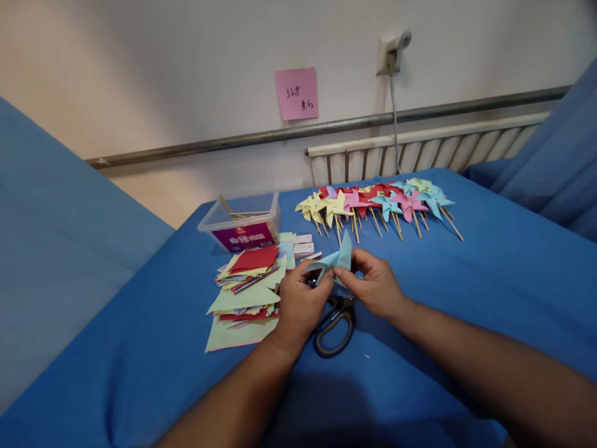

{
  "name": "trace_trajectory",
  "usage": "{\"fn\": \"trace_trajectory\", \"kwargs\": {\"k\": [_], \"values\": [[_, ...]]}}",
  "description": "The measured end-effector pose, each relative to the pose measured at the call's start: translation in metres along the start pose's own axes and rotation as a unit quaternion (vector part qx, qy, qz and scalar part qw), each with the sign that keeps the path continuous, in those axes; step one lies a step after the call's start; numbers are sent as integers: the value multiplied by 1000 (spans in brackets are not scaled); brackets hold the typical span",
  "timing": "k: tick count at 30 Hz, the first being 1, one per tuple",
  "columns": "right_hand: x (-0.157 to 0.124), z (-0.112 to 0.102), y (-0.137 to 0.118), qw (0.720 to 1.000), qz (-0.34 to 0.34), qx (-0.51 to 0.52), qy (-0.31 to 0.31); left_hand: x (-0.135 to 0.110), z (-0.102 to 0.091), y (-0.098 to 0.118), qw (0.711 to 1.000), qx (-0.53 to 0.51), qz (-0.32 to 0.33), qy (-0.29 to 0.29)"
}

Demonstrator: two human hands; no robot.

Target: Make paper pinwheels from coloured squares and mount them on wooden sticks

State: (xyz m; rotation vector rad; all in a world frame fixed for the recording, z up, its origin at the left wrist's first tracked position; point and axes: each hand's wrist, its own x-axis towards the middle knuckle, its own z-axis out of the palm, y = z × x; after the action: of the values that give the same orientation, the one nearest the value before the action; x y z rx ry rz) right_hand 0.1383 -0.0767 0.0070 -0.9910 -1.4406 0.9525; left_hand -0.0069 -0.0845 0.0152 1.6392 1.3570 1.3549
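A light blue paper pinwheel [344,252], its blades partly folded in, is held up between both hands above the table. My left hand [302,298] pinches it from the left, thumb near the centre. From the other side, the thumb and fingers of my right hand [373,283] are closed on its right edge. Whether a pin sits at its middle is hidden by the fingers. Below the hands lie black-handled scissors [334,333], their blades covered by my left hand. Stacked coloured paper [247,295] lies just left of my left hand.
Finished pinwheels [373,202] on wooden sticks lie in a row at the back right. A clear plastic box [275,214] with sticks stands at the back left. Small white boxes [304,250] sit beyond my left hand. A blue cloth [443,298] covers the table.
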Motion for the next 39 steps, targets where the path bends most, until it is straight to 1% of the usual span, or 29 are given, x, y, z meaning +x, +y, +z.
{"fn": "trace_trajectory", "kwargs": {"k": [5,12,20,28,32,35,39], "values": [[0,0,1,1000,-4,1,1,0,0,0,1000,2,-14,6],[1,-1,-1,1000,3,4,-2,-1,0,5,999,-43,-20,-4],[1,-1,-1,1000,4,1,-2,0,1,7,999,-20,-29,7],[1,0,2,1000,15,6,7,-1,2,5,999,-4,-37,14],[0,-1,4,1000,7,-15,17,-1,4,6,998,-34,-53,22],[0,-1,5,1000,3,-18,22,-1,5,8,995,-72,-70,15],[0,0,8,999,24,28,5,1,4,11,988,-122,-96,-1]]}}
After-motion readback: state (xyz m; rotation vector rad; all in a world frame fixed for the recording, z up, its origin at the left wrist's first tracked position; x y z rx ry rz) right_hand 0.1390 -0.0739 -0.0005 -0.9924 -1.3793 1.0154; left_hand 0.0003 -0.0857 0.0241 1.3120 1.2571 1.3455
